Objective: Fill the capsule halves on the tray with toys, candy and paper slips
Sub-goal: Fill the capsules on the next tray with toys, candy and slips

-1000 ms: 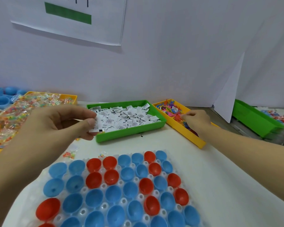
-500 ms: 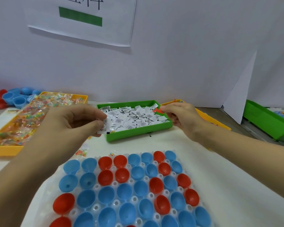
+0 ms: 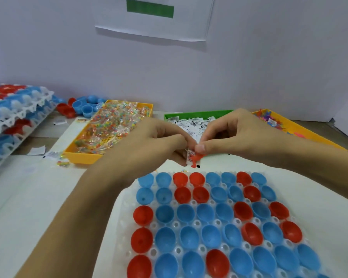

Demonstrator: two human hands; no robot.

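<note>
A clear plastic tray [image 3: 191, 203] in front of me holds rows of open blue and red capsule halves [image 3: 185, 212], all of them bare inside. Just above its far edge my two hands meet. My left hand [image 3: 155, 143] pinches a small white paper slip [image 3: 189, 155] with black print. My right hand [image 3: 237, 135] pinches a small red plastic toy [image 3: 197, 159] against that slip. Behind the hands stand a green bin of paper slips [image 3: 197, 115], a yellow bin of wrapped candy [image 3: 109, 129] to the left, and a yellow bin of colourful toys [image 3: 279, 125] to the right.
Stacked trays of closed capsules [image 3: 14, 115] lie at the far left, with loose blue and red halves [image 3: 78, 106] behind the candy bin. A candy packet [image 3: 62, 163] and stray slips lie on the table beside that bin. A white wall with a posted sheet [image 3: 151, 17] rises behind.
My right hand came from the toy bin to the middle with a red toy and now meets my left hand, which lowered with the slip toward the tray's far edge. The view swung left.
</note>
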